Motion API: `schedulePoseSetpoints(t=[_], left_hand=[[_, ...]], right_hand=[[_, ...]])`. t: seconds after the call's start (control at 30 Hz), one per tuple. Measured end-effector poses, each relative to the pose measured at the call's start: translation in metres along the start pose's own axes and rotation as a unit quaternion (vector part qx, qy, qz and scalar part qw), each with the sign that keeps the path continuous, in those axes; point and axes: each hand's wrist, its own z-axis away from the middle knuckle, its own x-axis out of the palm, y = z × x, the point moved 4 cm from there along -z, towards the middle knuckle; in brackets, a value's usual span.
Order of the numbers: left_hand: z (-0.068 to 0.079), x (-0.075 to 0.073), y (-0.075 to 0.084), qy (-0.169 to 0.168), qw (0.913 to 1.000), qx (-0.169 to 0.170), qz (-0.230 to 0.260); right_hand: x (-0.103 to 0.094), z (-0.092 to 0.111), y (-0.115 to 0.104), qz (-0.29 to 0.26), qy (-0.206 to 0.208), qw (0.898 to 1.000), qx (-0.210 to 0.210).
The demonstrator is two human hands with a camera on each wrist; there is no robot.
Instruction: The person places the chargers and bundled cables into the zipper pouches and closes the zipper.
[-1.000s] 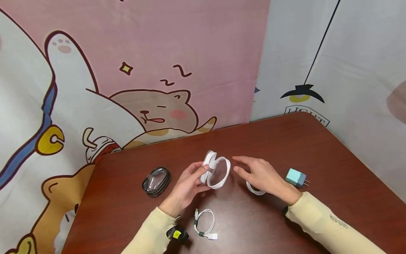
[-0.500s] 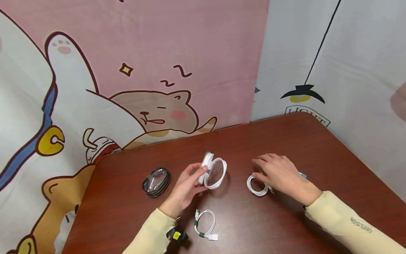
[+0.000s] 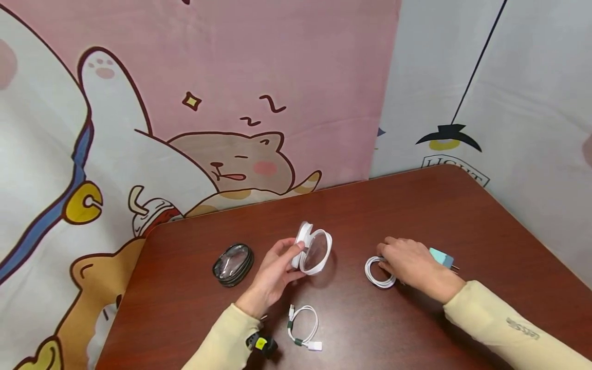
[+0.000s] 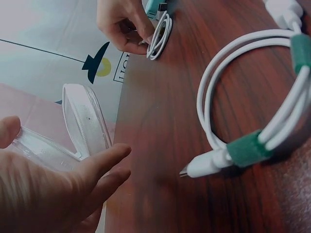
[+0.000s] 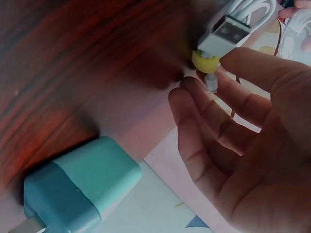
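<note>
In the head view my left hand holds up a round white-rimmed clear zip case, its two halves spread apart; the left wrist view shows the zip along the case rim. My right hand is at a coiled white USB cable on the table. In the right wrist view its thumb and fingertips pinch the cable near a yellow tie, beside the USB plug. A light-teal and blue plug adapter lies just beyond the right hand.
A second white cable with green ties lies near the front of the brown table. To the left sits a black-rimmed clear case. A cartoon-printed cloth hangs behind the table's back edge.
My right hand has moved right, away from the white case, and down to the coiled cable, where its fingers now curl in. My left hand still holds the case in nearly the same place.
</note>
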Motion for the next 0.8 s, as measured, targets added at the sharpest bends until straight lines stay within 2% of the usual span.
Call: schedulePoseSetpoints(t=[0.1,0.17,0.33,0.43,0.57,0.8], left_hand=[[0.000,0.001,0.000,0.000,1.0000,0.001,0.002],[-0.001,0.001,0.000,0.001,1.0000,0.000,0.005],[-0.001,0.001,-0.001,0.006,0.9999,-0.003,0.011],[-0.001,0.001,-0.001,0.011,0.9998,-0.004,0.014],[-0.001,0.001,-0.001,0.016,0.9997,-0.002,0.021],[-0.001,0.005,-0.003,0.022,0.9992,0.001,0.033]], right_hand=[[0.000,0.001,0.001,-0.010,0.009,1.000,-0.002],[-0.001,0.001,0.001,-0.023,0.000,1.000,0.004],[-0.010,-0.001,0.008,-0.090,-0.032,0.994,0.048],[-0.019,-0.004,0.012,-0.126,-0.024,0.990,0.066],[-0.032,-0.006,0.011,-0.180,0.001,0.980,0.083],[-0.049,-0.012,0.001,-0.270,0.047,0.954,0.125]])
